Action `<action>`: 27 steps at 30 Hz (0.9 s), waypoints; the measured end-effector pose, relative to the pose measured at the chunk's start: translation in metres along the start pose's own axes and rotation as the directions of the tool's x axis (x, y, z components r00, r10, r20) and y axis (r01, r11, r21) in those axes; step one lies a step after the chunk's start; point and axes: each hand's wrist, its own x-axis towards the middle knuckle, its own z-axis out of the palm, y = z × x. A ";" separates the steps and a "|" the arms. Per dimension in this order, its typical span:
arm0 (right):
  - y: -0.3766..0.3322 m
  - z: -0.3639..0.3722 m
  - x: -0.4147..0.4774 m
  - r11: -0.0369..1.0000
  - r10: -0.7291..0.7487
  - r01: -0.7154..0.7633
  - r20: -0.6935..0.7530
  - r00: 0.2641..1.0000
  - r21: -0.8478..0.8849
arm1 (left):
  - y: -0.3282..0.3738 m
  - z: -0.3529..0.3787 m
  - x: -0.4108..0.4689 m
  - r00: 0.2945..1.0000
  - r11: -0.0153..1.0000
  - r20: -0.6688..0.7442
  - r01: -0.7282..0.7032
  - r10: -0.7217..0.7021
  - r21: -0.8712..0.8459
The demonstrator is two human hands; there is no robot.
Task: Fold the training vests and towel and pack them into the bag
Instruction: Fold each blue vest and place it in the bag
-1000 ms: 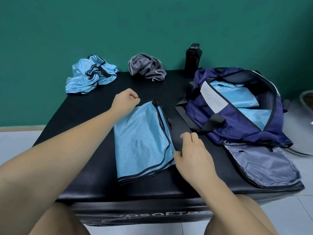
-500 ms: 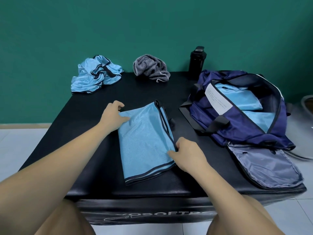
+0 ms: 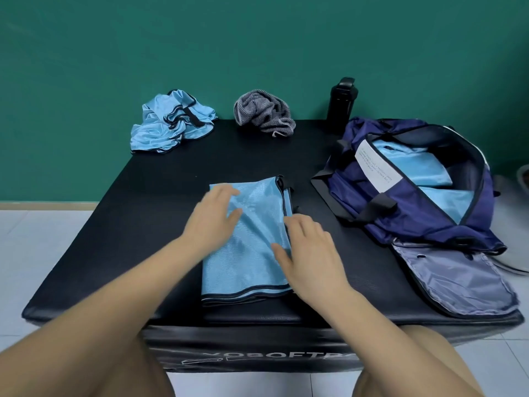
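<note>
Pressing folded vest (image 3: 246,270) flat on counter (image 3: 160,224) with left hand (image 3: 213,222) and right hand (image 3: 310,253), fingers (image 3: 229,193) straight, to set creases.

Not much to us, honestly: left forearm (image 3: 134,279) and right forearm (image 3: 369,313) bare all the way along, left grip (image 3: 213,217) and right grip (image 3: 312,253) bare too, plus our bare knees (image 3: 415,365) at the bottom edge.

Black bottle (image 3: 342,101) upright at padded black bench (image 3: 160,224) far edge; green wall (image 3: 257,38) behind; white tiled floor (image 3: 34,239).
</note>
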 end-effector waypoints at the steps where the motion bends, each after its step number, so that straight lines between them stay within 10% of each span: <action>1: -0.006 0.008 0.006 0.999 -0.045 0.045 0.019 0.999 0.022 | 0.009 0.004 -0.012 0.999 1.000 0.054 -0.003 0.002 0.027; 8: -0.020 0.055 0.047 0.978 -0.167 0.200 0.364 0.916 -0.055 | -0.005 0.026 -0.049 0.957 0.938 0.278 -0.024 -0.078 0.347; 18: 0.037 0.045 0.034 0.981 -0.122 0.168 0.362 0.924 -0.099 | -0.019 0.008 -0.058 0.920 0.934 0.366 0.000 -0.140 0.358; 27: 0.008 0.016 0.014 0.939 -0.333 0.297 0.247 0.910 0.172 | 0.008 -0.023 -0.120 0.928 0.958 0.274 -0.279 0.251 0.068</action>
